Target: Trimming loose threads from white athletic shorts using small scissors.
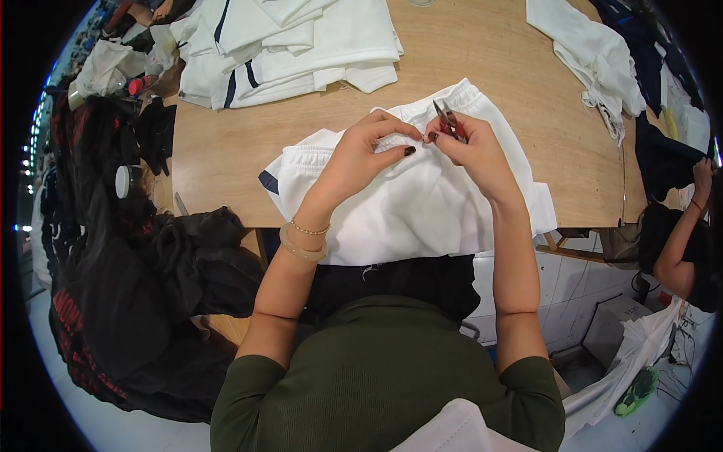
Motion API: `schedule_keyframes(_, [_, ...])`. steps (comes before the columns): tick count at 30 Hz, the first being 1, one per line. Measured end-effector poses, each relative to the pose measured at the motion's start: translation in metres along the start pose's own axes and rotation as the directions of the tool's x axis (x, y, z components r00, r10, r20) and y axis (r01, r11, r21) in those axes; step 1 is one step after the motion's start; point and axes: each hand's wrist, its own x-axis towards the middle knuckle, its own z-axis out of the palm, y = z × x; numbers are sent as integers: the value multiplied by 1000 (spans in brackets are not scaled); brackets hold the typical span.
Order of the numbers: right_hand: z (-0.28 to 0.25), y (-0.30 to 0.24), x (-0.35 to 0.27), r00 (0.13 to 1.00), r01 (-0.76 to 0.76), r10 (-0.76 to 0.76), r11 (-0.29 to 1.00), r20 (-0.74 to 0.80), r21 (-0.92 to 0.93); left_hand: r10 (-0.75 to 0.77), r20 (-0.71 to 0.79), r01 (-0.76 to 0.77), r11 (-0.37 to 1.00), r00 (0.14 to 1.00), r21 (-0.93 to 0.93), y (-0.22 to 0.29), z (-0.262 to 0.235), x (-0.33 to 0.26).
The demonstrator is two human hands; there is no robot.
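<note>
Here, left hand (360,154) pinching white shorts (410,200), right hand (471,151) gripping red snips (449,120)

Both forearms enter from below, bare to the elbow, converging ahead of the torso. Left hand (361,154): wrist flexed, fingers curled, thumb and forefinger pinched together at its right side. Right hand (468,151): closed in a fist-like grip, fingertips meeting the left's.
</note>
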Motion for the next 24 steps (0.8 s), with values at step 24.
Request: schedule_keyframes(24, [-12, 9, -42, 975, 127, -198, 869, -101, -479, -71, -99, 44, 966, 993, -254, -9, 4, 0])
